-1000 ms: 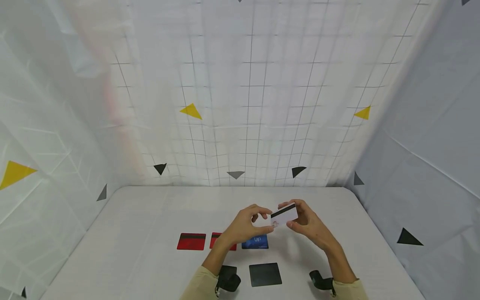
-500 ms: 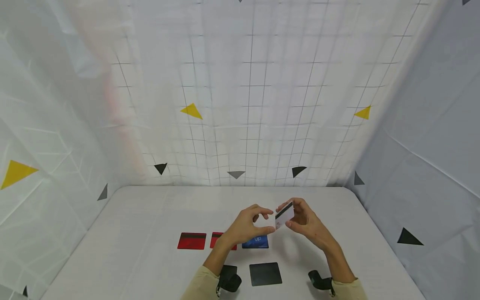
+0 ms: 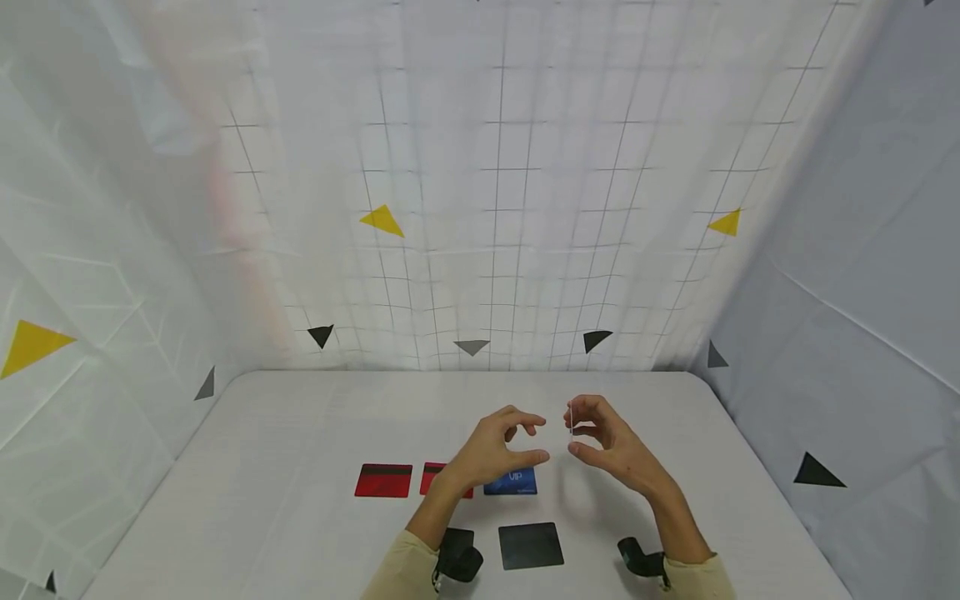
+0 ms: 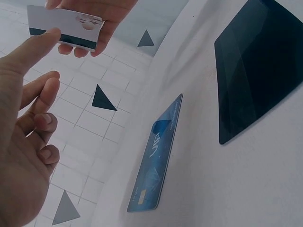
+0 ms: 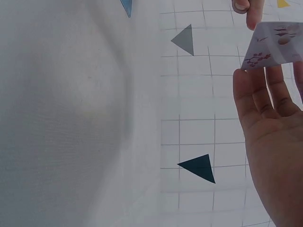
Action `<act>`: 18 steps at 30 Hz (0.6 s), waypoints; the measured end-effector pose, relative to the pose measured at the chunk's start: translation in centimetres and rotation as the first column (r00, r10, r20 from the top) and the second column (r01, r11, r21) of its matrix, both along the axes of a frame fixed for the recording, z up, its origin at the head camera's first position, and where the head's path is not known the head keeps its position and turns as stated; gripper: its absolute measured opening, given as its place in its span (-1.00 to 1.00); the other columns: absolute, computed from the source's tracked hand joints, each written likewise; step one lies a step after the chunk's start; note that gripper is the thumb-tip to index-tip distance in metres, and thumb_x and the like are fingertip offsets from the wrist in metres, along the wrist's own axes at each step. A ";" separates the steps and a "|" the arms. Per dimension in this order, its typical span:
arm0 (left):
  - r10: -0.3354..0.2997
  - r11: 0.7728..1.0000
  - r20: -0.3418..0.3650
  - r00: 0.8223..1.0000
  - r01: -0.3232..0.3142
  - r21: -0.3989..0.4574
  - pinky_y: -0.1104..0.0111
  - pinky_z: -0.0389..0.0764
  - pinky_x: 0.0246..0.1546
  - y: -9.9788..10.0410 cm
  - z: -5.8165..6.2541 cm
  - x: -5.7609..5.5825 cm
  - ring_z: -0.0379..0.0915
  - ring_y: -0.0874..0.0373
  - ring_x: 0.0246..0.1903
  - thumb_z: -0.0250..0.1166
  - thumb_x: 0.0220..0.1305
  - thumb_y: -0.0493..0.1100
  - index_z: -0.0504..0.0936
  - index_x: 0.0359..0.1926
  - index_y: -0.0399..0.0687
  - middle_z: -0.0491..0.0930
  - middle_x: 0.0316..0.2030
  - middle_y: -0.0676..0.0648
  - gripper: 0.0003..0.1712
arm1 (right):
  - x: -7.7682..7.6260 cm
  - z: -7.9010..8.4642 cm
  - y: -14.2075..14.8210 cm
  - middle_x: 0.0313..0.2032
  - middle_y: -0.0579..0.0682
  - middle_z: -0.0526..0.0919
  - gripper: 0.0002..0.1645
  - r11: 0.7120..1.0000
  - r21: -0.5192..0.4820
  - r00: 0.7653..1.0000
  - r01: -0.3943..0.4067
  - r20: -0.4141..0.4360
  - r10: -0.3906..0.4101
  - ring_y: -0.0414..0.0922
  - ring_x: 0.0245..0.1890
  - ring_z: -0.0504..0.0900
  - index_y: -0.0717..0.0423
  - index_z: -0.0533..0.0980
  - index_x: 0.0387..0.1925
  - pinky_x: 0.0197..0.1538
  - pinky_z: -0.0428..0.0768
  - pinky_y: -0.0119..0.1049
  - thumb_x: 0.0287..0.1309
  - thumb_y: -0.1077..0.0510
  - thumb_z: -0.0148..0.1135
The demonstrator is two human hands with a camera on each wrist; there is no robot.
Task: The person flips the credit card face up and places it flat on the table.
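Observation:
My right hand (image 3: 618, 450) holds up a white plastic card (image 4: 78, 26) by its edges, between thumb and fingers above the table. A dark magnetic stripe runs along one side of the card, and the other face carries a reddish floral print. In the head view the card is turned edge-on, a thin upright line. My left hand (image 3: 491, 450) is raised just left of it, thumb and fingers apart and nothing between them. Beneath the left hand lies a blue card marked VIP (image 3: 517, 483).
Two red cards with dark stripes lie to the left: one red card (image 3: 383, 481) in full view, another (image 3: 431, 477) partly behind the left wrist. A dark card (image 3: 531, 547) lies nearer, with a second dark piece (image 3: 457, 542) beside the left sleeve. White sheeting (image 3: 480, 275) surrounds the table.
The right hand has turned the white card from showing its striped side to edge-on, away from the left fingertips. The left hand stays nearly still.

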State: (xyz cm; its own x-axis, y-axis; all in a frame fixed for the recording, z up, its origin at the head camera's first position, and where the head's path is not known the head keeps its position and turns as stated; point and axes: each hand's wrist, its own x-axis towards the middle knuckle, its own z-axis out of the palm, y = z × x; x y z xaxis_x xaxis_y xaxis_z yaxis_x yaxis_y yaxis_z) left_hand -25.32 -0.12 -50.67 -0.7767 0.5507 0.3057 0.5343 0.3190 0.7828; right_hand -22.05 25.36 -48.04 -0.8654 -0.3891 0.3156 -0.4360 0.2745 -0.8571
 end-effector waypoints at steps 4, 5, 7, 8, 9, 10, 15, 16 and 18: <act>0.008 1.000 -0.008 1.000 -0.008 0.001 0.10 0.57 0.00 0.0 0.1 0.0 0.40 0.26 -0.11 0.42 0.19 0.27 0.60 0.22 0.32 0.56 -0.10 0.14 -0.41 | 0.0 0.1 0.0 0.08 0.03 0.46 -0.35 0.999 0.044 1.000 0.020 -0.022 -0.019 0.06 0.09 0.49 -0.01 0.31 0.24 0.23 0.50 -0.08 0.20 0.17 0.40; 0.010 1.000 -0.009 1.000 -0.010 0.000 0.11 0.57 0.00 0.0 0.1 0.0 0.40 0.27 -0.11 0.42 0.18 0.27 0.60 0.21 0.32 0.56 -0.10 0.16 -0.42 | 0.0 0.1 0.1 0.07 0.00 0.47 -0.36 0.998 0.060 0.999 0.030 -0.027 -0.028 0.04 0.08 0.49 -0.03 0.32 0.24 0.23 0.51 -0.07 0.19 0.15 0.41; 0.015 1.000 -0.012 1.000 -0.016 -0.003 0.12 0.58 -0.02 0.0 0.1 0.0 0.40 0.27 -0.13 0.41 0.18 0.28 0.60 0.21 0.33 0.54 -0.11 0.20 -0.41 | -0.1 0.0 0.1 0.06 -0.05 0.48 -0.36 0.994 0.098 0.998 0.051 -0.040 -0.047 -0.02 0.06 0.50 -0.06 0.33 0.23 0.22 0.51 -0.05 0.19 0.10 0.43; 0.016 1.000 -0.012 1.000 -0.016 -0.003 0.12 0.58 -0.03 0.0 0.1 0.0 0.39 0.26 -0.14 0.41 0.18 0.28 0.60 0.21 0.33 0.54 -0.12 0.21 -0.41 | -0.1 -0.1 0.1 0.05 -0.07 0.48 -0.36 0.991 0.115 0.997 0.062 -0.045 -0.057 -0.04 0.06 0.50 -0.08 0.34 0.23 0.21 0.51 -0.03 0.18 0.08 0.43; 0.017 1.000 -0.013 1.000 -0.017 -0.003 0.12 0.58 -0.04 0.0 0.1 0.0 0.39 0.26 -0.14 0.41 0.18 0.29 0.60 0.21 0.33 0.54 -0.12 0.21 -0.41 | -0.1 -0.1 0.1 0.05 -0.08 0.49 -0.35 0.989 0.129 0.997 0.070 -0.049 -0.064 -0.06 0.06 0.50 -0.08 0.34 0.23 0.21 0.51 0.00 0.18 0.07 0.44; 0.017 1.000 -0.014 1.000 -0.017 -0.002 0.11 0.58 -0.05 0.0 0.1 -0.1 0.39 0.26 -0.15 0.41 0.18 0.29 0.60 0.21 0.33 0.54 -0.12 0.20 -0.41 | -0.1 -0.2 0.1 0.05 -0.09 0.49 -0.34 0.987 0.140 0.996 0.077 -0.052 -0.070 -0.07 0.05 0.50 -0.09 0.34 0.23 0.20 0.51 0.04 0.17 0.06 0.45; 0.012 1.000 -0.018 1.000 -0.011 0.007 0.11 0.58 -0.04 -0.1 0.1 -0.1 0.39 0.27 -0.14 0.41 0.18 0.28 0.60 0.22 0.30 0.57 -0.10 0.12 -0.41 | -0.2 -0.4 0.0 0.05 -0.10 0.51 -0.28 0.971 0.216 0.993 0.103 -0.075 -0.089 -0.09 0.03 0.51 -0.11 0.36 0.24 0.16 0.52 0.10 0.09 0.07 0.51; 0.010 1.000 -0.019 1.000 -0.010 0.007 0.12 0.58 -0.04 -0.1 0.1 -0.1 0.40 0.27 -0.14 0.41 0.18 0.28 0.60 0.22 0.30 0.57 -0.10 0.11 -0.40 | -0.2 -0.4 -0.1 0.05 -0.11 0.51 -0.27 0.965 0.239 0.992 0.112 -0.079 -0.096 -0.11 0.03 0.51 -0.12 0.36 0.24 0.16 0.53 0.05 0.08 0.06 0.52; 0.008 1.000 -0.019 1.000 -0.008 0.007 0.12 0.58 -0.05 -0.1 0.1 -0.1 0.39 0.27 -0.15 0.41 0.18 0.28 0.60 0.22 0.29 0.59 -0.08 0.05 -0.40 | -0.2 -0.3 -0.2 0.05 -0.13 0.51 -0.25 0.951 0.282 0.990 0.128 -0.089 -0.107 -0.13 0.02 0.51 -0.12 0.37 0.25 0.15 0.54 -0.03 0.05 0.05 0.54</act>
